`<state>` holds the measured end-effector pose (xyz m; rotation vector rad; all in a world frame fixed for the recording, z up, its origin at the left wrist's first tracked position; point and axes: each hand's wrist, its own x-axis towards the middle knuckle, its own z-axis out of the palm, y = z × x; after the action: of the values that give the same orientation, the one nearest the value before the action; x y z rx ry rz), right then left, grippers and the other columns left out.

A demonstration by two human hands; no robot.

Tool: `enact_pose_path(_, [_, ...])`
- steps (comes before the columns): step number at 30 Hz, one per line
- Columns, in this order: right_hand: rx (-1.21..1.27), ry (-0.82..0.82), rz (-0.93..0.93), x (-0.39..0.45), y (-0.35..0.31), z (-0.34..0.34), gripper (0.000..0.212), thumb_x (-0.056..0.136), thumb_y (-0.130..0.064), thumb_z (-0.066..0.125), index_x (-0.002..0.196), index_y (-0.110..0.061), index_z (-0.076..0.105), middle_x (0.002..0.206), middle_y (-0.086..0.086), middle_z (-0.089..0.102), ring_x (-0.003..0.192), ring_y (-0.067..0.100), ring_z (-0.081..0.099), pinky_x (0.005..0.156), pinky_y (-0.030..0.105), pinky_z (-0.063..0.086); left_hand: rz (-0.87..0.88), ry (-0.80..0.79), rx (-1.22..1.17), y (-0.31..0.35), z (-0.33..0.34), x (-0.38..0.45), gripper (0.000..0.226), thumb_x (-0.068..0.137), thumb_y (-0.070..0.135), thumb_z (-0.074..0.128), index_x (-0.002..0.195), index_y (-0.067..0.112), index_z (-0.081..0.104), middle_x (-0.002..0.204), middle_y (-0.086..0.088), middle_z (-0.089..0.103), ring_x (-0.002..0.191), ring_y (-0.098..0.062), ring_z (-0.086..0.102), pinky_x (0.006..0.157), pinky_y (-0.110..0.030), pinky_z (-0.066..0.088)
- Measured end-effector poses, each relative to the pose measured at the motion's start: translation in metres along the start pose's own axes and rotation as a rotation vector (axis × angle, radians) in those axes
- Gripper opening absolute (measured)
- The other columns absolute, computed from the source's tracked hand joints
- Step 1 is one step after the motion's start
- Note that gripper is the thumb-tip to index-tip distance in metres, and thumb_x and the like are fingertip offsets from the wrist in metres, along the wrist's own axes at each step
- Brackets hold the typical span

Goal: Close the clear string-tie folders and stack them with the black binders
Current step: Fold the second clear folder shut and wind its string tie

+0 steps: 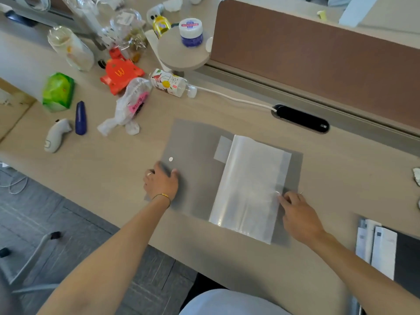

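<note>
A clear grey string-tie folder (195,153) lies open and flat on the desk, with a white button on its left flap. A stack of clear plastic sleeves (250,185) rests on its right half. My left hand (162,181) grips the left flap's near edge, the fingers curled over it. My right hand (297,214) pinches the right edge of the sleeves beside a thin string. Black binders (406,258) with white spine labels lie at the desk's near right corner.
Clutter fills the desk's far left: a green pack (58,92), a blue case (80,118), a crumpled plastic bag (129,105), a bottle (170,84) and a red box (120,75). A white cable runs to a black grommet (300,118). A brown partition (318,62) stands behind.
</note>
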<state>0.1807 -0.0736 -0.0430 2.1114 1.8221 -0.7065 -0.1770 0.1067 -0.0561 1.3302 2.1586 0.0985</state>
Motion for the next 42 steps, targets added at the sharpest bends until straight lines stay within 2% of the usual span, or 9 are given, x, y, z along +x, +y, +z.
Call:
enact_pose_path(4, [-0.004, -0.001, 0.017, -0.001, -0.003, 0.001, 0.062, 0.086, -0.017, 0.058, 0.147, -0.01, 0.045, 0.127, 0.003, 0.047, 0.12, 0.022, 0.039, 0.085, 0.03, 0.051, 0.016, -0.007, -0.03, 0.007, -0.006, -0.001, 0.06, 0.102, 0.052, 0.044, 0.15, 0.017, 0.044, 0.138, -0.021, 0.051, 0.137, -0.04, 0.044, 0.113, -0.049, 0.035])
enact_pose_path(10, [-0.04, -0.003, 0.034, 0.0, -0.007, 0.002, 0.064, 0.084, -0.016, 0.055, 0.147, -0.01, 0.044, 0.127, 0.004, 0.046, 0.12, 0.023, 0.04, 0.082, 0.032, 0.054, -0.016, -0.213, -0.425, 0.016, -0.002, -0.023, 0.048, 0.093, 0.058, 0.049, 0.095, 0.018, 0.075, 0.105, -0.008, 0.071, 0.1, -0.029, 0.064, 0.087, -0.038, 0.051])
enact_pose_path(18, [0.018, 0.052, 0.024, -0.003, -0.007, 0.01, 0.063, 0.079, -0.016, 0.06, 0.141, -0.01, 0.049, 0.127, 0.005, 0.046, 0.123, 0.027, 0.042, 0.084, 0.033, 0.055, 0.208, -0.406, -0.68, 0.057, -0.064, -0.081, 0.014, 0.104, 0.02, 0.057, 0.115, 0.023, 0.065, 0.091, -0.002, 0.076, 0.07, -0.022, 0.074, 0.051, -0.023, 0.047])
enact_pose_path(21, [0.051, 0.086, 0.009, -0.007, -0.005, 0.011, 0.059, 0.079, -0.013, 0.06, 0.137, -0.011, 0.053, 0.128, 0.005, 0.046, 0.123, 0.026, 0.043, 0.086, 0.033, 0.054, 0.332, -0.632, -0.629, 0.088, -0.073, -0.116, 0.025, 0.104, 0.014, 0.056, 0.12, 0.03, 0.066, 0.099, 0.0, 0.081, 0.075, -0.02, 0.078, 0.055, -0.027, 0.056])
enact_pose_path(24, [0.115, 0.111, 0.011, -0.008, 0.002, 0.007, 0.057, 0.08, -0.005, 0.059, 0.137, -0.011, 0.054, 0.133, 0.008, 0.047, 0.118, 0.029, 0.051, 0.085, 0.04, 0.055, 0.411, -0.642, -0.485, 0.11, -0.05, -0.141, 0.024, 0.094, 0.023, 0.06, 0.107, 0.04, 0.069, 0.089, 0.012, 0.078, 0.08, -0.012, 0.075, 0.067, -0.039, 0.058])
enact_pose_path(26, [0.159, 0.141, 0.049, -0.008, 0.01, 0.006, 0.058, 0.082, -0.003, 0.058, 0.14, -0.011, 0.053, 0.133, 0.01, 0.049, 0.111, 0.032, 0.056, 0.085, 0.042, 0.055, 0.413, -0.646, -0.41, 0.12, -0.034, -0.154, 0.025, 0.087, 0.034, 0.055, 0.107, 0.041, 0.07, 0.095, -0.002, 0.076, 0.089, -0.023, 0.073, 0.081, -0.051, 0.058])
enact_pose_path(32, [0.154, 0.183, 0.152, -0.014, 0.04, 0.006, 0.044, 0.086, -0.005, 0.058, 0.13, -0.012, 0.061, 0.123, 0.011, 0.061, 0.1, 0.034, 0.065, 0.08, 0.04, 0.054, 0.419, -0.668, -0.293, 0.134, 0.019, -0.188, 0.037, 0.102, 0.035, 0.053, 0.135, 0.022, 0.059, 0.116, -0.012, 0.069, 0.108, -0.028, 0.064, 0.09, -0.036, 0.046])
enact_pose_path(36, [0.076, 0.092, 0.352, -0.019, 0.051, -0.003, 0.023, 0.088, -0.009, 0.06, 0.107, -0.014, 0.072, 0.104, 0.007, 0.074, 0.097, 0.028, 0.071, 0.077, 0.033, 0.054, 0.403, -0.633, -0.197, 0.141, 0.061, -0.205, 0.054, 0.099, 0.047, 0.054, 0.15, 0.034, 0.046, 0.143, 0.004, 0.059, 0.126, -0.019, 0.058, 0.109, -0.038, 0.045])
enact_pose_path(42, [0.754, 0.084, 0.392, -0.016, 0.076, 0.01, 0.035, 0.092, -0.025, 0.054, 0.063, -0.012, 0.069, 0.058, 0.001, 0.067, 0.061, 0.022, 0.065, 0.066, 0.036, 0.053, 0.426, -0.521, 0.062, 0.144, 0.12, -0.224, 0.078, 0.08, 0.068, 0.058, 0.15, 0.039, 0.038, 0.149, -0.004, 0.039, 0.142, -0.025, 0.042, 0.115, -0.046, 0.032])
